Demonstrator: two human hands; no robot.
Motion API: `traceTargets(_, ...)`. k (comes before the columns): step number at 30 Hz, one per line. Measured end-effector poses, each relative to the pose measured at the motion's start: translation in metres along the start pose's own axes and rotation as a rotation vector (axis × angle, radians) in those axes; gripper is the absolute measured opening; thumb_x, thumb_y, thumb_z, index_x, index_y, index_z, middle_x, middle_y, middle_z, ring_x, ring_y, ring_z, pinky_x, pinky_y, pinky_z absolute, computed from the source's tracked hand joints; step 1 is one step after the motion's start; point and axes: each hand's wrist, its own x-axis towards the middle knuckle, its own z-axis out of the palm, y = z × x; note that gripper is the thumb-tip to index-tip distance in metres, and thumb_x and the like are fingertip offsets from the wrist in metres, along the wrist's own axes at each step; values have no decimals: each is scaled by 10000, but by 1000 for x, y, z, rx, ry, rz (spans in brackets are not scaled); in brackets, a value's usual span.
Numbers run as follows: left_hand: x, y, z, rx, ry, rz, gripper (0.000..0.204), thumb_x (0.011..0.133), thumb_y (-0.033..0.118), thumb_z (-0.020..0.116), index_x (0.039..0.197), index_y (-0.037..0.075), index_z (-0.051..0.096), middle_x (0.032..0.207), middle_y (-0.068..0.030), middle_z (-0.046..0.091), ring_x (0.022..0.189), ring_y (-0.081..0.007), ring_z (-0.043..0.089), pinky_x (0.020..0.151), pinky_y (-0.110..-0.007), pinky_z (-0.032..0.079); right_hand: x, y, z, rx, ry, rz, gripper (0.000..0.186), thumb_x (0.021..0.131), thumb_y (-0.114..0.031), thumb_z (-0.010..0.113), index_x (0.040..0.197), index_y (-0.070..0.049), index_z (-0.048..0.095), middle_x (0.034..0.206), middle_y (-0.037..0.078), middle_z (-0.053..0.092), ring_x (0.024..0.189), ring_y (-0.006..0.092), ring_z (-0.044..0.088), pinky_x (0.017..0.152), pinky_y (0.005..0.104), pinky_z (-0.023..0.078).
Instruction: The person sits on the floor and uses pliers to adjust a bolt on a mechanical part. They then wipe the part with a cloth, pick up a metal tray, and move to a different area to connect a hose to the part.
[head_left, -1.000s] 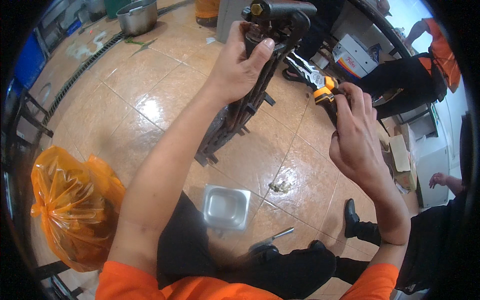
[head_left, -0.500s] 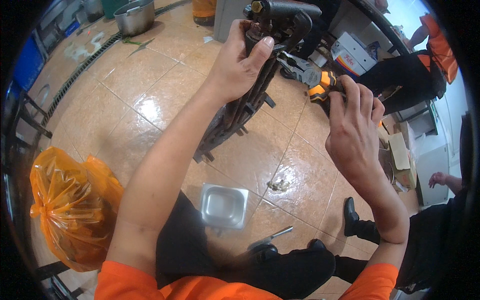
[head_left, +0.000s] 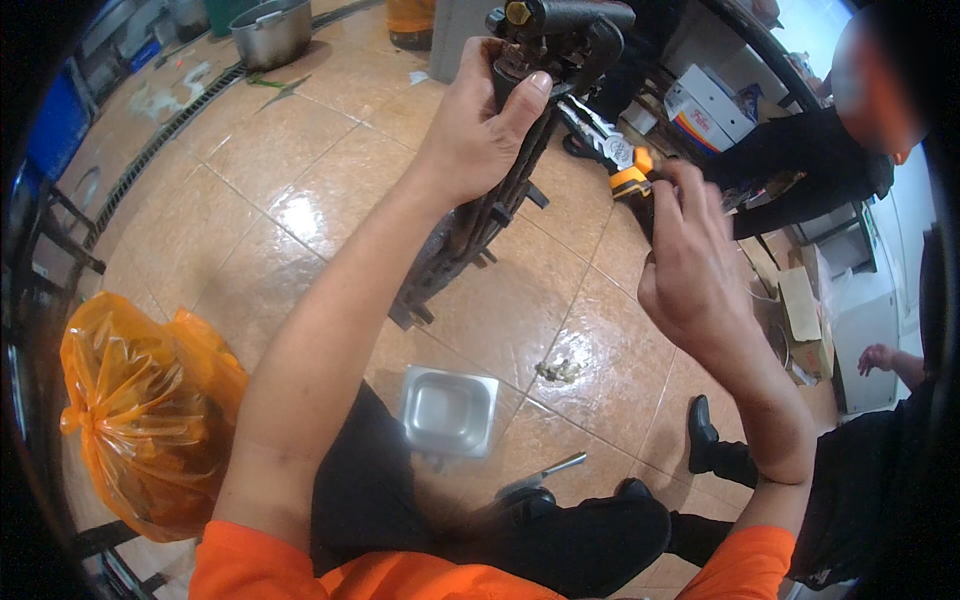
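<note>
The left hand [head_left: 480,140] has its grip closed around the top of a dark metal frame [head_left: 507,205] at upper centre of the frame. Right of it, the right hand [head_left: 695,255] grips the yellow-and-black pliers [head_left: 630,180], their nose near the metal; whether they touch is unclear. On the tiled floor [head_left: 510,310], lower centre, sit a steel pan [head_left: 450,412] and a knife [head_left: 545,475]; an orange bag [head_left: 145,410] fills the lower left.

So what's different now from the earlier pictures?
The right hand and its pliers have shifted slightly left, toward the dark metal assembly. A co-worker at upper right has leaned further into view. Nothing was taken or released: the left hand still grips that assembly; the metal tray and orange bag stay put.
</note>
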Motion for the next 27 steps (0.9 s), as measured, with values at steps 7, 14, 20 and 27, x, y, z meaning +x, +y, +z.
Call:
traceTargets(7,-4,3,-5,-50,54,-16,427,1011,344,545,1295,54,412,1150,-45,574,1050,-108,528,943,-271,425,19,18,-29,1842,-712,317,513,563,49,548,1075,82,573,1165,237,576,1108,363,623,866,474,582)
traceTargets(14,3,-3,-14,-27,74,122,468,983,351,587,1225,5,383,1012,-63,586,929,-104,541,841,-259,465,-2,1,-8,206,-108,-69,529,656,75,476,1185,79,500,1293,239,412,1193,378,460,1003,432,387)
traceTargets(20,-1,-1,-8,-100,54,-22,397,1006,337,554,1257,62,418,1086,-31,576,984,-97,536,873,-269,450,4,0,10,-331,228,-138,442,717,24,583,1155,51,536,1293,216,449,1180,376,446,972,489,366)
traceTargets(27,1,-5,-14,39,67,30,380,1013,331,539,1261,66,427,1079,-24,573,973,-97,533,870,-271,450,12,-9,10,-357,250,-105,446,713,91,531,1158,54,540,1280,209,450,1231,374,423,1014,467,339)
